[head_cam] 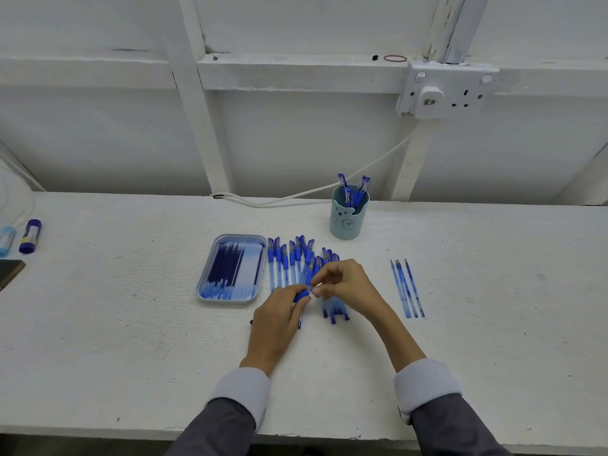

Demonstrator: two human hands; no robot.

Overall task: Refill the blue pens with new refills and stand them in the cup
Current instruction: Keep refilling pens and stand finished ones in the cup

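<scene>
My left hand [279,319] grips a blue pen [302,295] by its blue grip end, over the middle of the table. My right hand [345,286] pinches the small tip piece at that pen's front end, fingers closed on it. Behind my hands several blue capped pens [289,258] lie in a loose row. To their left a pale blue tray [206,274] holds several dark new refills [227,264]. A light blue bear-face cup [347,213] stands farther back with several pens upright in it. Three used, pale refills [408,287] lie to the right.
A purple glue stick [30,236] and a pale blue tube [6,240] lie at the far left, with a dark book corner [10,269] below them. A white cable [296,194] runs along the back edge to a wall socket [444,90].
</scene>
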